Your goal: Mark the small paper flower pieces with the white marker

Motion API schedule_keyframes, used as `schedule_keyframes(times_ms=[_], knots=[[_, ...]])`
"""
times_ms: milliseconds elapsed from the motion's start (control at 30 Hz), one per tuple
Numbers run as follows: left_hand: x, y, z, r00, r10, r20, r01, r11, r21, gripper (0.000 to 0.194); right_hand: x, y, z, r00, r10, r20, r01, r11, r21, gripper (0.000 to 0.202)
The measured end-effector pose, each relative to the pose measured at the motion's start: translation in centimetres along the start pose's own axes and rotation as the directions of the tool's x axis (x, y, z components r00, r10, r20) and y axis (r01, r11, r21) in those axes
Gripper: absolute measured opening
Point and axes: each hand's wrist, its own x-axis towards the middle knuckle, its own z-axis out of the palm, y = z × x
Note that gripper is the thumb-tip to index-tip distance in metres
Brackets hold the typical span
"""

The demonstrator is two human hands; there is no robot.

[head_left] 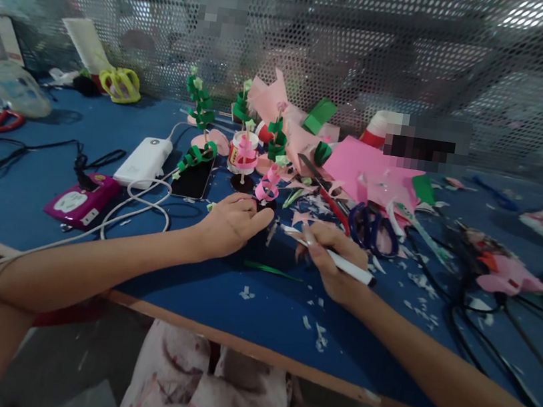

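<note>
My right hand (332, 256) is closed around a white marker pen (350, 268), its dark end pointing right and its tip toward my left hand. My left hand (228, 224) is closed at the edge of a small black disc (266, 205) at the table's middle. A pink curled-paper spiral (267, 186) stands on that disc. Just behind is another pink spiral (247, 154) on a stick. Green paper spirals on sticks, such as one green spiral (203, 113), stand farther back. My left fingertips are partly hidden.
Blue-handled scissors (373, 231) lie beyond my right hand, near pink paper sheets (372, 170) and white scraps. At left are a white power bank (143, 162) with a cable, a purple socket block (82, 200) and a phone (193, 179). Perforated metal mesh (277, 22) rises behind the table.
</note>
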Motion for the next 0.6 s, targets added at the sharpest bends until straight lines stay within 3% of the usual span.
schedule_keyframes(times_ms=[267,367,533,600], knots=[[-0.2,0.0,0.2,0.999,0.01,-0.032,-0.011,0.999,-0.037,0.024,0.4,-1.0,0.3,0.985,0.038,0.169,-0.036,0.999,-0.012,0.027],[-0.2,0.0,0.2,1.0,0.009,-0.015,-0.009,0.998,-0.054,0.027,0.3,-1.0,0.4,0.972,-0.008,0.236,0.009,1.0,-0.007,0.025],[-0.1,-0.2,0.1,1.0,0.029,-0.005,-0.029,0.996,-0.081,0.029,0.1,-0.8,0.5,0.995,-0.01,0.1,0.016,0.998,-0.059,0.023],[0.0,-0.3,0.2,1.0,0.032,-0.001,-0.032,0.995,-0.099,0.029,0.2,-1.0,0.6,0.995,-0.017,0.1,0.024,0.997,-0.067,0.024]])
